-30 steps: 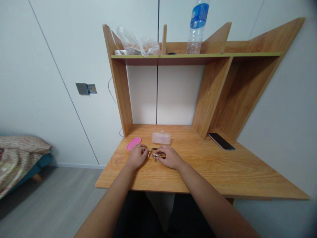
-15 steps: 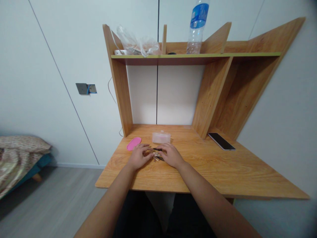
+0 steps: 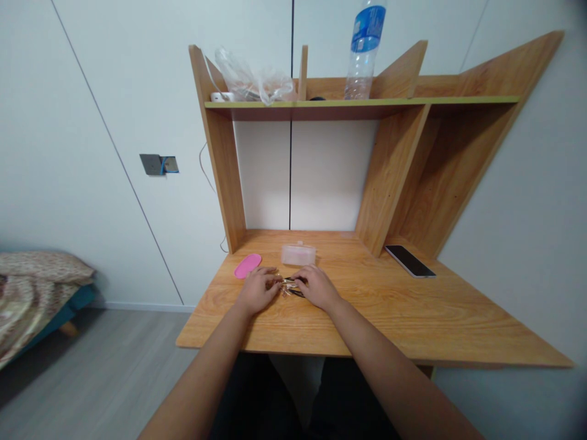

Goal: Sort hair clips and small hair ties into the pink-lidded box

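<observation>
On the desk, a small pile of slim gold-coloured and black pieces (image 3: pixel 290 290) lies between my hands; they look like hair clips, too small to be sure. My left hand (image 3: pixel 258 288) is at the pile's left side, its fingers bent and thumb near the fingertips; what they pinch is too small to make out. My right hand (image 3: pixel 316 286) has thumb and fingers closed on a slim black piece at the pile's right. Behind the hands stands a clear plastic box (image 3: pixel 298 255). A pink oval tray or lid (image 3: pixel 248 266) lies just beyond my left hand.
A dark-screened phone (image 3: pixel 410 261) lies at the desk's right, by the shelf panel. Overhead, the wooden shelf (image 3: pixel 321 104) carries a plastic bottle (image 3: pixel 365 49) and a clear plastic bag (image 3: pixel 257 79). A bed corner (image 3: pixel 41 293) shows at the left.
My fingers have shifted slightly around the pile. The gap between the two hands' fingertips is a little wider, showing more of the pieces. The box and pink oval have not moved.
</observation>
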`<state>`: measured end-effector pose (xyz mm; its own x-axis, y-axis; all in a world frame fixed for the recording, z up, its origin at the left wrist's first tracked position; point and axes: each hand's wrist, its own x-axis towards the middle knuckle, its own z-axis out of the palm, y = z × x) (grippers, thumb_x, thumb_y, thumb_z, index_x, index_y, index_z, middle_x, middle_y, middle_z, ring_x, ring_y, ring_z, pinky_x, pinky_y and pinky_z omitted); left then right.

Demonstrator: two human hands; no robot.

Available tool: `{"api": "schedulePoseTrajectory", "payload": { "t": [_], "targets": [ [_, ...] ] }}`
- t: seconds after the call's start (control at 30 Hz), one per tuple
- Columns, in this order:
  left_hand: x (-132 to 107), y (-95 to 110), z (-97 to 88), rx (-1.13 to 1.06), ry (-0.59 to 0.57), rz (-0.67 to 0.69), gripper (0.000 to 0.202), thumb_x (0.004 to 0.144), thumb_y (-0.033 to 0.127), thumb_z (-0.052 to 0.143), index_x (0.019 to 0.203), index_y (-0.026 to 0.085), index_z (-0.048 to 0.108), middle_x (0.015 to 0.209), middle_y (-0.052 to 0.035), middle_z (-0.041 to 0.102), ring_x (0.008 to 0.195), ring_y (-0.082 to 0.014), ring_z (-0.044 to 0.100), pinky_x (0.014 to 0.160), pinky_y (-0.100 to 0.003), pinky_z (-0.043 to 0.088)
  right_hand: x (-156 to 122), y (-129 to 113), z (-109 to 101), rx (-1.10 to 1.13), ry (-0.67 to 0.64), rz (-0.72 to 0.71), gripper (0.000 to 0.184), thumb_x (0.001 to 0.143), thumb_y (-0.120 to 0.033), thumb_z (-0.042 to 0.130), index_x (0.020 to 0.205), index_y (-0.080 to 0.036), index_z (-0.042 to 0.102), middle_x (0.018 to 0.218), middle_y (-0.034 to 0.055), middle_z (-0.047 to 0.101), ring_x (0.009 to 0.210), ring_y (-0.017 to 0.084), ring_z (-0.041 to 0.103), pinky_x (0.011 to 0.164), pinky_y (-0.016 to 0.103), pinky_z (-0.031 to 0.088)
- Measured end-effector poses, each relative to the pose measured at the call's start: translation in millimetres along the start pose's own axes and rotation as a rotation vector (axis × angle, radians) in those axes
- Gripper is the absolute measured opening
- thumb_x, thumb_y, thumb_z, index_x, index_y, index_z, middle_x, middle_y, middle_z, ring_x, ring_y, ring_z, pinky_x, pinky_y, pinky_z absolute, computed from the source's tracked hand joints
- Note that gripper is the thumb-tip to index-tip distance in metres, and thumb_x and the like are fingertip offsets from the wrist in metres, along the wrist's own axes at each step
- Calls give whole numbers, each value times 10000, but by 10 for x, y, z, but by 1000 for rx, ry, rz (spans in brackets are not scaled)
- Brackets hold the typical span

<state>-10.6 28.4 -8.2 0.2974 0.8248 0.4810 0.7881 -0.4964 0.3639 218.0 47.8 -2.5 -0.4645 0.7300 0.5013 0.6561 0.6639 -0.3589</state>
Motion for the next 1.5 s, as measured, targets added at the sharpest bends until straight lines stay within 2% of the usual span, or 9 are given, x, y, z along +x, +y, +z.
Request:
{"api": "schedulePoseTrajectory", "payload": {
  "t": [0.17,0.33,0.6,0.77,0.9,1.0,1.1,1.23,1.5],
  "targets": [
    [2,-15,4,26,5,-23,245,901,309,602,1070,265,774,1265,-75,688,1185,-298,583,1024,-481,428,-6,-7,-4,-11,26,11,145,930,-262,623,998,-229,748,985,66,684,982,219,599,898,352,455],
    [2,-21,0,43,-4,-29,281,915,260,555,1105,266,762,1271,-80,684,1181,-295,584,1014,-480,431,-24,-25,9,-1,11,-33,223,859,-330,716,1059,-235,745,1059,72,635,1043,229,576,948,369,464],
    [-11,-3,-10,42,-22,-31,292,892,222,557,1074,295,773,1277,-67,680,1203,-294,571,1022,-486,417,-23,-35,1,23,-2,-91,120,853,-240,710,964,-233,754,1078,68,636,1055,226,565,952,386,464],
    [-19,18,-15,27,-26,-29,253,888,306,600,1072,304,774,1281,-69,675,1211,-301,565,1035,-491,407,-11,-64,-30,40,-9,-116,86,881,-178,677,924,-220,739,976,51,695,1006,213,581,925,374,458],
    [-20,37,-20,11,-19,-27,229,880,332,624,1041,293,782,1268,-76,676,1208,-301,568,1034,-487,413,-5,-78,-43,49,-36,-135,79,892,-200,688,941,-232,742,923,33,722,982,205,593,922,361,454],
    [-20,47,-28,-4,-17,-15,213,883,319,625,1018,296,788,1260,-77,678,1202,-301,575,1036,-490,417,-3,-70,-38,42,-45,-125,171,878,-262,720,1047,-237,732,1019,48,713,1035,220,583,946,380,450],
    [-20,51,-33,-18,-19,0,208,881,301,628,1009,297,791,1264,-78,675,1203,-300,579,1043,-490,420,-11,-53,-22,24,-51,-106,300,869,-317,732,1160,-248,707,1204,81,655,1155,254,538,1002,429,423],
    [-18,43,-29,-35,-20,18,220,876,266,623,1015,303,790,1268,-70,672,1206,-295,581,1044,-485,427,-26,-47,-4,10,-64,-96,238,885,-336,717,1113,-272,731,1315,85,583,1244,273,478,1049,460,381],
    [-20,43,-24,-53,-17,31,238,882,277,630,1073,285,771,1237,-77,681,1173,-267,597,1038,-445,434,-16,-86,-12,22,-85,-117,82,899,-279,712,977,-253,719,1035,39,683,1100,219,545,968,392,400]
  ]
}}
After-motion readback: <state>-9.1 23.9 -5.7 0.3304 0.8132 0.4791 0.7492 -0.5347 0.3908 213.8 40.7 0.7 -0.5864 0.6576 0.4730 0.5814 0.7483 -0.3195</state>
